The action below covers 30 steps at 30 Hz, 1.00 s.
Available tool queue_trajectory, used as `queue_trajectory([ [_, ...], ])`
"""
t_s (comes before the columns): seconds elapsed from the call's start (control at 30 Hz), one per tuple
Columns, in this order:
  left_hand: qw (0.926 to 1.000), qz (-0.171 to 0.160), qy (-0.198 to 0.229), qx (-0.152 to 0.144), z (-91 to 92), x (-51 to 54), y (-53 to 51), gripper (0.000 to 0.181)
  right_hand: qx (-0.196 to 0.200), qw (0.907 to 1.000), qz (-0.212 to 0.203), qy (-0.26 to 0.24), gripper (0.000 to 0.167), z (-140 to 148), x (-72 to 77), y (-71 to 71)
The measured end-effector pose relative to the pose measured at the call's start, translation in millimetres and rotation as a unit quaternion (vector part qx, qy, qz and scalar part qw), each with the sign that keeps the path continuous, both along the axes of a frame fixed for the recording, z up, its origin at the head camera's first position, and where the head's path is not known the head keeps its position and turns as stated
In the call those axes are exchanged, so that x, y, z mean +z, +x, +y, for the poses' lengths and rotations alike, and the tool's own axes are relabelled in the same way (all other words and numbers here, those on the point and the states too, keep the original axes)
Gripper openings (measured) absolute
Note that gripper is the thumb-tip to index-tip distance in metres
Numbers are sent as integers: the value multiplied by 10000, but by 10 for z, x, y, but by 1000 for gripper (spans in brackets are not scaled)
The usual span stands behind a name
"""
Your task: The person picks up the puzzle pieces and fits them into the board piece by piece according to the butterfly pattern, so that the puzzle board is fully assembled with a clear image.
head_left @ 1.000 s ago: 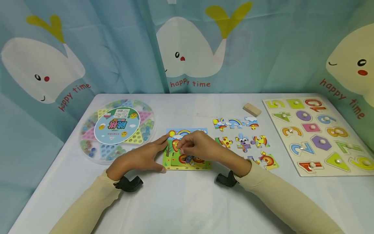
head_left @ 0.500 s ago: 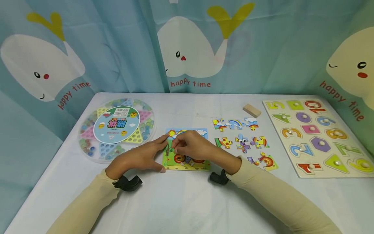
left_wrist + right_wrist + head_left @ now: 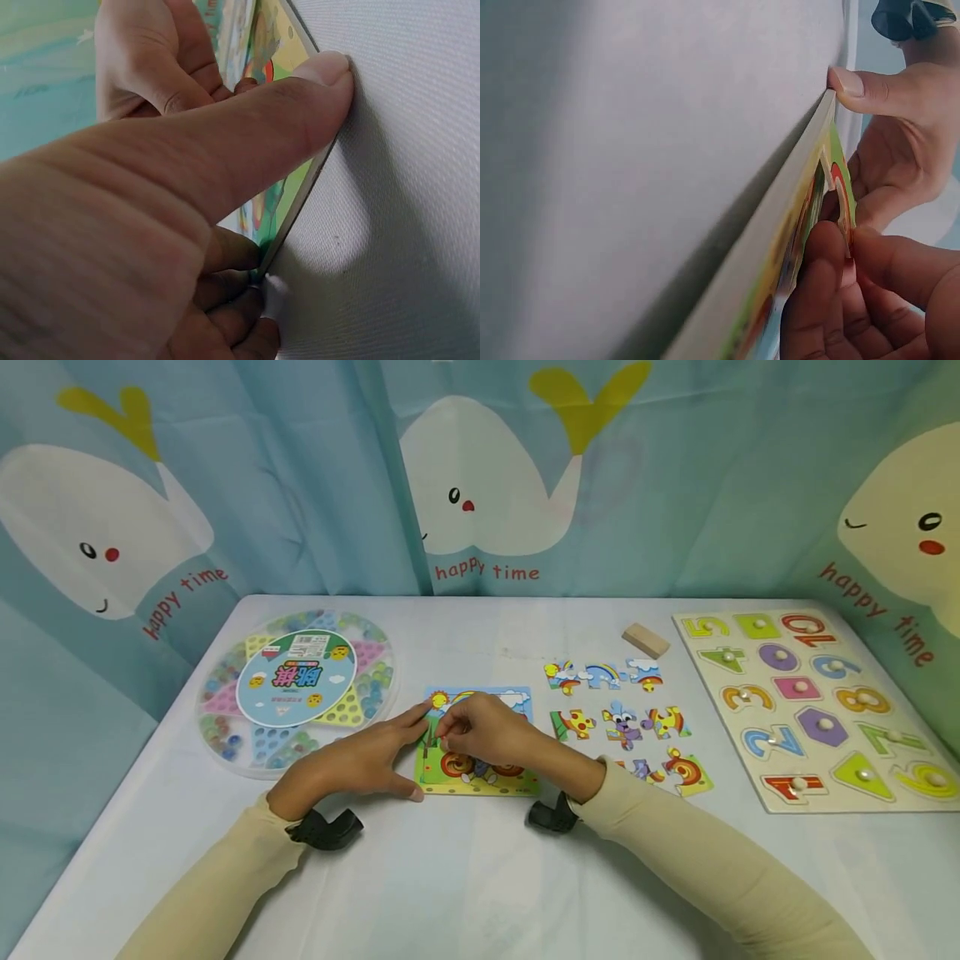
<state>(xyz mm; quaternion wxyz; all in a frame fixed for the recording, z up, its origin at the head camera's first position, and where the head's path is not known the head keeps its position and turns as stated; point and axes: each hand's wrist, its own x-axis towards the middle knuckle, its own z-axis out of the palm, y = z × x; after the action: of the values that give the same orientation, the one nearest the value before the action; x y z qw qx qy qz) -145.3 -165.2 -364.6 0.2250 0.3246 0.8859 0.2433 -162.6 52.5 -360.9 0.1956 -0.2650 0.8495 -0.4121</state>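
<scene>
The right hand (image 3: pixel 483 727) sits further left, pinching a puzzle piece (image 3: pixel 841 166) over the board (image 3: pixel 487 787); the left hand (image 3: pixel 375 756), fingers extended, touches its edge. Loose pieces (image 3: pixel 621 727) right of both seem unplaced.

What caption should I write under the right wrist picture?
Right hand pinching a tilted puzzle piece, left hand touching the board.

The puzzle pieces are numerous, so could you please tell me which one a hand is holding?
It is the green piece with a red curve, pinched in the right hand; the loose pieces beside the puzzle board lie in rows, untouched.
</scene>
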Motion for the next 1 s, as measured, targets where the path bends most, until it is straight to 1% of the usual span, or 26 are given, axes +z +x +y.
queue_trajectory([
  [0.27, 10000, 36, -32, -10, 14, 17, 0, 99, -232, 9991, -170, 308, 5, -41, 32, -7],
  [0.43, 10000, 29, -32, -8, 10, 33, 5, 98, -265, 9987, -295, 326, 5, -56, 43, 5],
  [0.53, 10000, 30, -23, 2, 5, 40, 11, 98, -256, 9987, -239, 358, 4, -61, 50, 18],
  [0.63, 10000, 9, 22, -5, 9, 35, 14, 97, -272, 9981, -48, 545, 4, -61, 55, 31],
  [0.73, 10000, -20, 65, -16, 13, 23, 17, 97, -298, 9973, 53, 667, 4, -58, 50, 40],
  [0.9, 10000, 26, 52, -32, 2, 11, 17, 98, -248, 9979, 77, 589, 4, -52, 25, 39],
  [1.0, 10000, 52, 53, -40, -1, 8, 15, 97, -261, 9976, 130, 627, 5, -48, 26, 47],
])
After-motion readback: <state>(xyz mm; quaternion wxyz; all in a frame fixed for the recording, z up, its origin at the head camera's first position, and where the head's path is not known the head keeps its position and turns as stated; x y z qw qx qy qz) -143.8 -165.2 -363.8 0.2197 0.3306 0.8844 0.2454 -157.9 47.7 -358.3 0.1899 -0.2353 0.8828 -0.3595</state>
